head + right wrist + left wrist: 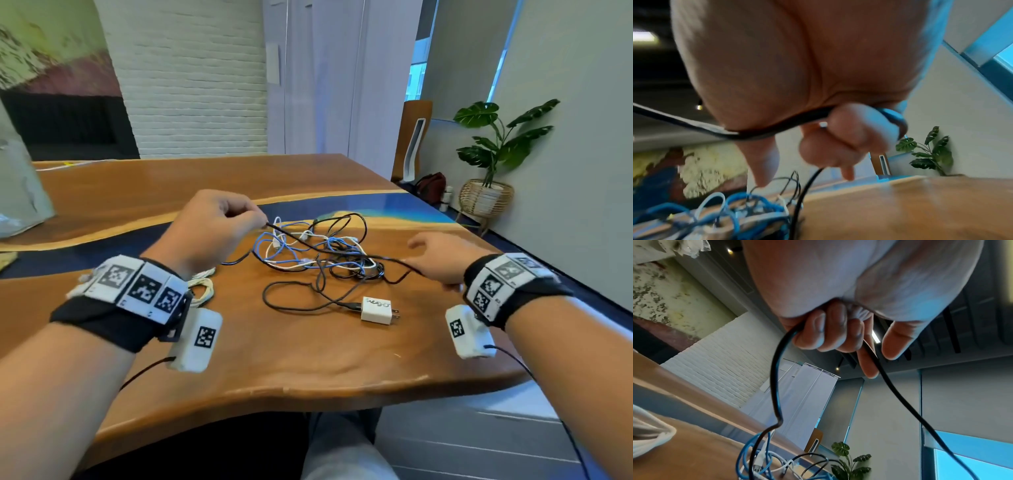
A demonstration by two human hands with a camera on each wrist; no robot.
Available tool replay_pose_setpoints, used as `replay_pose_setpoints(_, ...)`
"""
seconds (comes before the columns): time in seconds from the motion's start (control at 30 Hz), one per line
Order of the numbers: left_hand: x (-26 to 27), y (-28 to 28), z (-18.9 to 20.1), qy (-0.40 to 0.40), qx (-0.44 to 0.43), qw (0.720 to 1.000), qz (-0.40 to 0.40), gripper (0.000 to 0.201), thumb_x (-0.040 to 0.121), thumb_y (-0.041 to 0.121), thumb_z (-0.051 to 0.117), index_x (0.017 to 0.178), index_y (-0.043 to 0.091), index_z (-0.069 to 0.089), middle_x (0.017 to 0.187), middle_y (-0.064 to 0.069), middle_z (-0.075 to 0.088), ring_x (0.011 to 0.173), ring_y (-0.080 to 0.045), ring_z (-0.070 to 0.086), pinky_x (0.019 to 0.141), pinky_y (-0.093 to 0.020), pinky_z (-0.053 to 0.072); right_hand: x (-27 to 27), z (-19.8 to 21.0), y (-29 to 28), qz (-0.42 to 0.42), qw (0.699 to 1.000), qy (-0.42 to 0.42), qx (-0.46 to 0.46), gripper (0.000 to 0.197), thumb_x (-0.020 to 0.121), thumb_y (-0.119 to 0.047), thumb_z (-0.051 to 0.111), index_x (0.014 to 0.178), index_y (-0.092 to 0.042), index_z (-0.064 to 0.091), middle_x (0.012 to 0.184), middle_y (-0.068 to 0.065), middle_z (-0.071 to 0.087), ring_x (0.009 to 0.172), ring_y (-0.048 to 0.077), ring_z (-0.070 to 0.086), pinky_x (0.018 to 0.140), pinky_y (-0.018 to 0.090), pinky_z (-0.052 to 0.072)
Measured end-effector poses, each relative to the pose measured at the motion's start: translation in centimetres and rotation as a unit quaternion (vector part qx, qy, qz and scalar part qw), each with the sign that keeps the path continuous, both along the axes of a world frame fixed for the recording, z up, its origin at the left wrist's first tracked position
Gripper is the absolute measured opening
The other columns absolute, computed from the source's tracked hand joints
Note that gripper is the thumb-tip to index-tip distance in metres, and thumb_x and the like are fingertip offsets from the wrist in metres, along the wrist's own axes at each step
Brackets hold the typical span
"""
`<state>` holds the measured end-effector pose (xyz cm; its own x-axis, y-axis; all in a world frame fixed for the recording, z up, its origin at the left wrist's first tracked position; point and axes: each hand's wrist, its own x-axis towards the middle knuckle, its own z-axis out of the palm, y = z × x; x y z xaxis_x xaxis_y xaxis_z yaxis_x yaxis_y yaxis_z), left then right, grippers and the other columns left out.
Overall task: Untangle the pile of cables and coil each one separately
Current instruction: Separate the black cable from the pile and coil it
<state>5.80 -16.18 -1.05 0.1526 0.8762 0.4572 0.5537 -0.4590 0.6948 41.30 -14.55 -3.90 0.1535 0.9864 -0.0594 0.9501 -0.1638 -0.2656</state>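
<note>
Untangling step: left hand (209, 229) and right hand (442, 257) each grip the black cable (329, 251), stretched taut over the tangled pile (318, 250) on the desk (308, 356). Next move probably calls for drawing it free of the blue and white loops, then coiling.
</note>
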Motion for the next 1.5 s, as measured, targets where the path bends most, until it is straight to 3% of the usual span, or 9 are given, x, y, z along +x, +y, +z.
replay_pose_setpoints(0.1,0.5,-0.4,-0.7,0.043,-0.016,0.999,-0.009,0.031,0.097,0.031,0.067,0.071,0.017,0.077,0.043,0.008,0.033,0.043,-0.01,0.026,0.047,-0.027,0.025,-0.8,-1.2,0.5,0.01,0.993,-0.087,-0.08,0.06,0.096,-0.047,0.064,0.146,-0.016,0.052,0.122,0.007,0.066,0.056,0.018,0.061,0.042,0.023,0.045)
replay_pose_setpoints(0.27,1.0,0.2,-2.4,0.138,-0.043,0.989,-0.005,0.036,0.095,0.038,0.068,0.069,0.013,0.073,0.047,0.004,0.041,0.045,-0.011,0.031,0.052,-0.031,0.03,0.3,-0.5,1.7,-0.025,0.995,0.082,0.048,0.04,0.101,-0.04,0.059,0.084,-0.005,0.07,0.062,0.008,0.059,0.05,0.024,0.055,0.046,0.023,0.043)
replay_pose_setpoints(0.37,2.0,0.6,-3.6,0.22,-0.072,0.973,-0.011,0.029,0.091,0.042,0.07,0.069,0.023,0.074,0.049,0.007,0.053,0.045,-0.008,0.044,0.053,-0.031,0.039,0.4,1.8,1.9,-0.061,0.931,0.294,0.207,0.033,0.102,-0.031,0.061,0.092,-0.001,0.071,0.065,0.017,0.058,0.045,0.023,0.054,0.045,0.03,0.052)
replay_pose_setpoints(0.5,4.3,1.4,-4.5,0.231,-0.104,0.967,-0.041,0.002,0.086,0.038,0.074,0.088,0.037,0.075,0.074,0.018,0.067,0.069,0.002,0.059,0.066,-0.024,0.044,-0.4,5.0,2.4,-0.036,0.87,0.315,0.378,0.028,0.099,-0.03,0.062,0.081,-0.013,0.073,0.062,0.013,0.065,0.047,0.023,0.061,0.057,0.046,0.063)
replay_pose_setpoints(0.63,7.1,2.2,-2.9,0.118,-0.056,0.99,-0.052,0.037,0.089,0.037,0.074,0.124,0.04,0.062,0.102,0.018,0.064,0.081,-0.005,0.062,0.079,-0.031,0.049,-2.0,8.1,2.2,0.011,0.822,0.339,0.458,0.021,0.097,-0.029,0.065,0.082,-0.019,0.075,0.067,0.014,0.068,0.052,0.023,0.065,0.06,0.048,0.062)
replay_pose_setpoints(0.8,10.5,3.5,1.1,-0.022,-0.049,0.994,-0.1,0.071,0.092,0.029,0.073,0.149,0.045,0.035,0.115,0.003,0.065,0.075,-0.018,0.072,0.074,-0.039,0.058,-5.2,9.6,0.4,0.186,0.841,0.361,0.358,0.019,0.1,-0.019,0.065,0.089,-0.007,0.075,0.051,0.009,0.057,0.038,0.017,0.052,0.043,0.031,0.049)
replay_pose_setpoints(1.07,10.3,4.6,1.6,-0.334,-0.3,0.881,-0.151,0.042,0.091,0.015,0.035,0.102,0.001,0.073,0.086,-0.015,0.076,0.074,-0.031,0.072,0.072,-0.037,0.058,-6.5,7.9,-3.2,0.289,0.893,0.34,0.058,0.026,0.105,-0.029,0.056,0.106,-0.011,0.074,0.084,0.0,0.079,0.038,0.018,0.054,0.04,0.025,0.046)
replay_pose_setpoints(1.3,9.6,4.0,4.1,-0.255,-0.139,0.953,-0.079,0.021,0.093,0.001,0.052,0.086,0.009,0.07,0.075,-0.007,0.071,0.065,-0.022,0.07,0.056,-0.027,0.055,-1.7,6.9,-0.4,0.065,0.828,0.549,0.087,0.056,0.105,-0.058,0.035,0.121,-0.015,0.068,0.107,0.012,0.078,0.039,0.016,0.028,0.04,0.026,0.024)
replay_pose_setpoints(1.5,9.4,3.8,1.7,-0.053,-0.277,0.956,-0.078,0.032,0.106,0.036,0.046,0.117,0.01,0.06,0.076,-0.011,0.071,0.054,-0.024,0.063,0.053,-0.028,0.048,-4.5,3.1,-0.3,0.15,0.878,0.454,-0.013,0.025,0.102,-0.026,0.062,0.109,-0.004,0.07,0.071,0.016,0.065,0.065,0.031,0.07,0.064,0.037,0.059)
